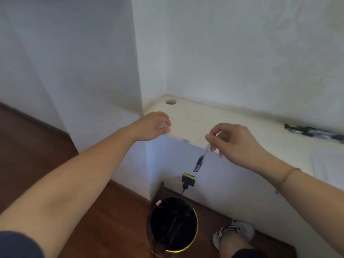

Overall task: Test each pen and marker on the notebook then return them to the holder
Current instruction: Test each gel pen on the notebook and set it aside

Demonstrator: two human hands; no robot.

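My right hand (236,144) pinches a clear pen (202,158) with a dark cap, which hangs tip-down past the front edge of the cream desk (214,123). Directly below the pen stands a black bin (173,224) on the floor. My left hand (154,127) hovers at the desk's left corner with its fingers loosely curled and nothing in it. No notebook or pen holder is in view.
A dark tripod-like object (314,132) lies on the desk by the wall at the far right. A cable hole (170,102) sits in the desk's back left corner. A yellow-and-black plug (188,180) is on the wall under the desk. My shoe (232,233) stands right of the bin.
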